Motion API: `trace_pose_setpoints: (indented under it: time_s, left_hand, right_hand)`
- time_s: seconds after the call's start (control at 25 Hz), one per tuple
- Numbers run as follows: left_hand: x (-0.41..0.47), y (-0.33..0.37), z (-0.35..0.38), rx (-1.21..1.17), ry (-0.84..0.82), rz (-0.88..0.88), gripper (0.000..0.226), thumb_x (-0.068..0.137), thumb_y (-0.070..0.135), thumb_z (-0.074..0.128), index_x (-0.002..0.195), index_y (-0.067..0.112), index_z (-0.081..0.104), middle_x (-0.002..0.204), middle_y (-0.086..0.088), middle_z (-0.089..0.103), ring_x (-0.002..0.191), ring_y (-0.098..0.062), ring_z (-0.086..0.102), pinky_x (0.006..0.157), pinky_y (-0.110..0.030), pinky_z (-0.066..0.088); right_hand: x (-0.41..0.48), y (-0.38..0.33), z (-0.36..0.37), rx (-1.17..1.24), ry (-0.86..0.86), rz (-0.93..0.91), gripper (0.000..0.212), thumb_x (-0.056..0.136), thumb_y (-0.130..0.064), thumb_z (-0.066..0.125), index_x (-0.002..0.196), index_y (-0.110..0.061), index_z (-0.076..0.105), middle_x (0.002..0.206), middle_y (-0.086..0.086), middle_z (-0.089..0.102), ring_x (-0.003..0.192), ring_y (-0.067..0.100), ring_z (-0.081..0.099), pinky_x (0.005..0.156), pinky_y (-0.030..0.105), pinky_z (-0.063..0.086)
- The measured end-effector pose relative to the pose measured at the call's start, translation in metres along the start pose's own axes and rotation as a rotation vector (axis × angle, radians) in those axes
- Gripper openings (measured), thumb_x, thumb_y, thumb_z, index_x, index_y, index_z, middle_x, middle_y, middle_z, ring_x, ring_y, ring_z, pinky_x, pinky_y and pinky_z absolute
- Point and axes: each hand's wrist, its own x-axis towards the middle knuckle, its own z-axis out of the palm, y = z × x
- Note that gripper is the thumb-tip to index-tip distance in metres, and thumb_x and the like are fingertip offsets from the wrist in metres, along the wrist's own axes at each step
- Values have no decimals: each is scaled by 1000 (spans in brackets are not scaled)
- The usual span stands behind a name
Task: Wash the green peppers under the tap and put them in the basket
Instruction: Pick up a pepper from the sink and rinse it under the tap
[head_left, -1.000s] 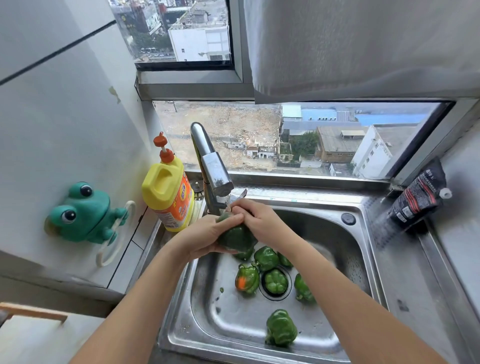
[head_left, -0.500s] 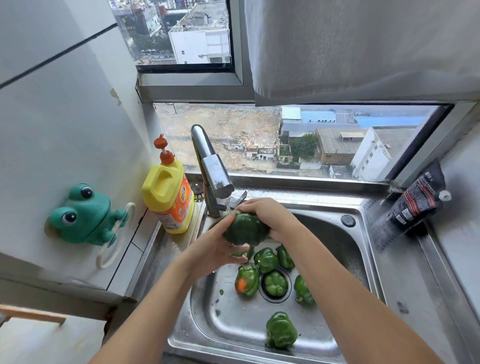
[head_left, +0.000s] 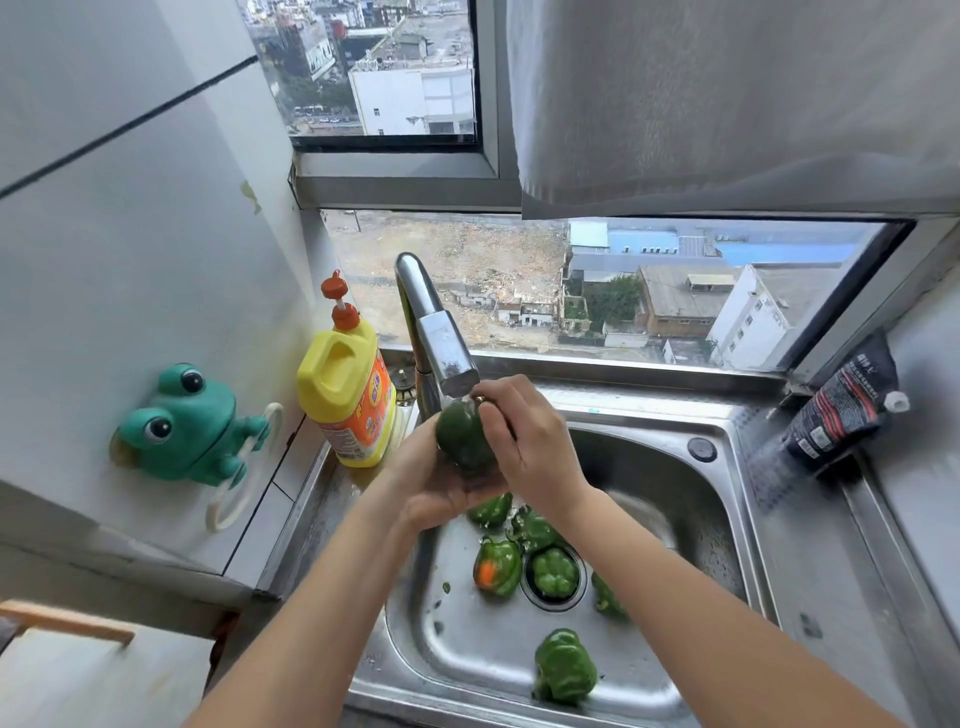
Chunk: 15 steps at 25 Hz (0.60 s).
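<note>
I hold one dark green pepper right under the spout of the steel tap. My left hand cups it from below. My right hand curls over its right side and top. Several more green peppers lie in the steel sink: one with an orange patch, one on the drain, one near the front wall. No basket is in view.
A yellow detergent bottle stands left of the tap. A green frog holder hangs on the left wall. A dark pouch leans at the sink's back right corner. A window runs behind the sink.
Both hands have lifted the pepper from just above the sink floor up to the tap spout. My right hand has shifted over its right side.
</note>
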Motion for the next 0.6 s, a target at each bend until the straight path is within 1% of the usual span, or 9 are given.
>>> trace_pose_setpoints:
  time_s: [0.04, 0.12, 0.2, 0.24, 0.32, 0.44, 0.52, 0.56, 0.6]
  left_hand:
    - [2, -3, 2, 95, 80, 58, 36, 93, 36, 50, 112, 8, 64, 110, -19, 67, 92, -35, 68, 77, -46, 57]
    - [5, -12, 7, 146, 248, 309, 39, 94, 43, 46, 107, 11, 66, 106, -19, 68, 92, -31, 68, 83, -46, 55]
    - [3, -23, 9, 461, 304, 623, 55, 83, 62, 51, 111, 16, 62, 110, -14, 67, 100, -25, 66, 90, -45, 53]
    - [4, -30, 5, 649, 304, 743, 63, 77, 66, 55, 117, 17, 58, 115, -8, 65, 107, -20, 62, 95, -38, 50]
    - [5, -37, 3, 805, 353, 880, 56, 78, 59, 57, 117, 19, 55, 113, 0, 63, 107, -12, 58, 94, -25, 47]
    - [7, -30, 8, 669, 417, 914, 44, 86, 46, 51, 109, 10, 58, 96, -3, 65, 91, -18, 59, 80, -30, 48]
    - [8, -17, 6, 642, 444, 863, 29, 95, 27, 48, 108, 3, 58, 85, 3, 59, 80, -15, 52, 70, -20, 43]
    - [8, -8, 3, 677, 443, 792, 25, 98, 18, 44, 112, 2, 57, 88, 5, 56, 76, -11, 49, 66, -14, 42]
    - [8, 0, 1, 695, 399, 707, 26, 100, 14, 40, 118, 4, 56, 94, 5, 54, 73, -5, 49, 63, -7, 42]
  right_hand:
    - [4, -6, 0, 17, 2, 161, 33, 98, -30, 36, 91, -11, 62, 85, 4, 63, 81, 16, 56, 73, 26, 43]
    - [17, -16, 3, 66, -118, 567, 41, 99, -30, 32, 67, -12, 50, 65, 3, 52, 68, 21, 48, 65, 34, 36]
    - [28, -14, 1, 132, -240, 854, 52, 100, -39, 30, 61, -9, 47, 63, 5, 49, 65, 25, 46, 66, 35, 36]
    - [32, -10, 0, 164, -262, 910, 56, 100, -44, 31, 60, -8, 49, 63, 6, 51, 63, 24, 48, 66, 35, 37]
    - [34, -9, 1, 175, -248, 887, 57, 99, -48, 32, 56, -12, 44, 58, 2, 47, 58, 19, 44, 61, 35, 34]
    - [24, -17, 12, 142, -178, 752, 48, 100, -43, 33, 64, -14, 46, 63, -1, 48, 64, 16, 45, 63, 33, 33]
    - [15, -18, 14, 237, -200, 699, 28, 101, -33, 38, 90, -15, 58, 84, -2, 58, 81, 15, 53, 70, 26, 40]
    - [10, -14, 11, 363, -250, 678, 19, 100, -28, 42, 106, -19, 58, 98, -2, 62, 93, 14, 57, 76, 19, 44]
    - [4, -9, 5, 562, -321, 690, 19, 98, -24, 47, 115, -23, 56, 110, -2, 63, 103, 15, 59, 85, 18, 47]
